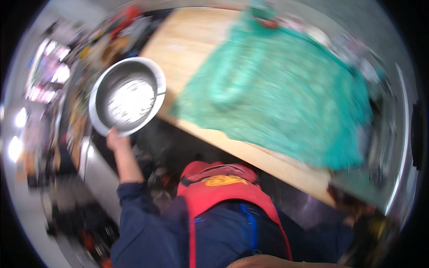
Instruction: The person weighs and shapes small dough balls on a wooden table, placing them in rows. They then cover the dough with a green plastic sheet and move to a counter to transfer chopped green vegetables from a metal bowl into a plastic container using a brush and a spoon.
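Observation:
A round stainless steel basin [100, 100] tilts out over the left corner of the wooden board, its inside facing me. My left hand [118, 139] grips the near part of its rim. Inside, the bottom is a bright, streaked patch; whether that is glare or contents I cannot make out. At the lower right, my right hand [350, 220] is a dark blur, and what it touches is unclear. A thin green sheet [285, 100], plastic or mesh, lies wrinkled over much of the pale wooden board [191, 37].
My red apron [228, 197] faces the board's near edge. A steel counter [100, 181] runs along the left. Blurred goods [114, 43] crowd behind the basin. Beyond the sheet stand a green-and-red object [266, 16] and a whitish round one [318, 35].

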Available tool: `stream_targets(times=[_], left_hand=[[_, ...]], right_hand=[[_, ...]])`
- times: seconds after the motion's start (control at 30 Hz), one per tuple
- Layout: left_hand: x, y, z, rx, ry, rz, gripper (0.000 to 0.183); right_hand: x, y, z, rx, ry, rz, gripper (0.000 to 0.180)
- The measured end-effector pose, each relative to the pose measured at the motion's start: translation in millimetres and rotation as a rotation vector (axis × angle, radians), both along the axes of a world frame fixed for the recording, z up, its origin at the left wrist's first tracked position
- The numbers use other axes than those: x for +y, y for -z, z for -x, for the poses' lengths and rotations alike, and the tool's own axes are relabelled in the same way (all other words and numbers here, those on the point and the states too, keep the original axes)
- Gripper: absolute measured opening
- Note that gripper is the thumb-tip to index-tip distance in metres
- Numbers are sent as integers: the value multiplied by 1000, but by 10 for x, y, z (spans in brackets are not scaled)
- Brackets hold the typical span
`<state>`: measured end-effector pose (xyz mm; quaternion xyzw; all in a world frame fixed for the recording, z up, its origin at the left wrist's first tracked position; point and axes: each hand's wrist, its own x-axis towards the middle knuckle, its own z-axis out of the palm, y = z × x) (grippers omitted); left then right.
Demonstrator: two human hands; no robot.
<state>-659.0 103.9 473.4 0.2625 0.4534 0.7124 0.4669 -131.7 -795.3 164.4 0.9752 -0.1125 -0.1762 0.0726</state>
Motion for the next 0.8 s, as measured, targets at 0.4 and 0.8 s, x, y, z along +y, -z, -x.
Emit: stream_targets(times=[0.4, 0.8], left_hand=[[-492, 517, 98, 70, -174, 88, 10], [1255, 987, 909, -148, -44, 141, 11]], right_hand=[[349, -101, -564, -125, 106, -186, 43], [2395, -1480, 429, -574, 270, -853, 44]])
